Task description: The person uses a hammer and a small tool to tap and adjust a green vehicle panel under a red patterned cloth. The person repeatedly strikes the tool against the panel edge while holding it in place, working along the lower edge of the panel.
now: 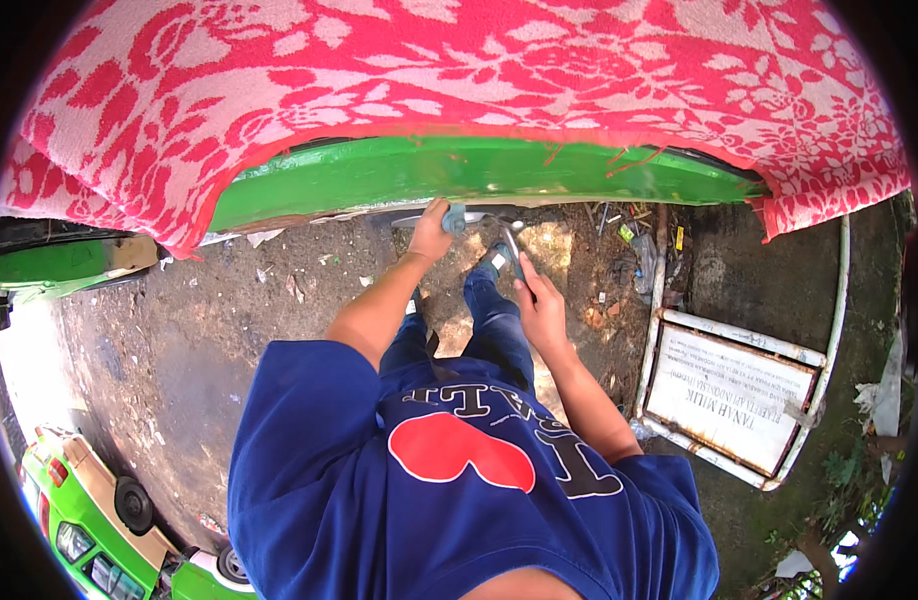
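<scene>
My left hand [432,232] is closed on a small blue-grey block [454,220], held just below the lower edge of a green car body panel [379,175]. What the block is made of cannot be told. Just to its right, my right hand [542,308] grips the handle of a hammer [515,250], its head up by the panel's underside. A grey curved strip [409,219] shows under the panel beside my left hand. Over the top of the panel hangs a red and pink floral towel [459,70] with a frayed edge.
Stained ground [209,340] with scraps of litter lies around my feet. At the right, a rusty white metal frame holds a printed signboard [729,385]. Litter [644,255] is heaped by its post. Green vehicles [99,520] stand at the lower left.
</scene>
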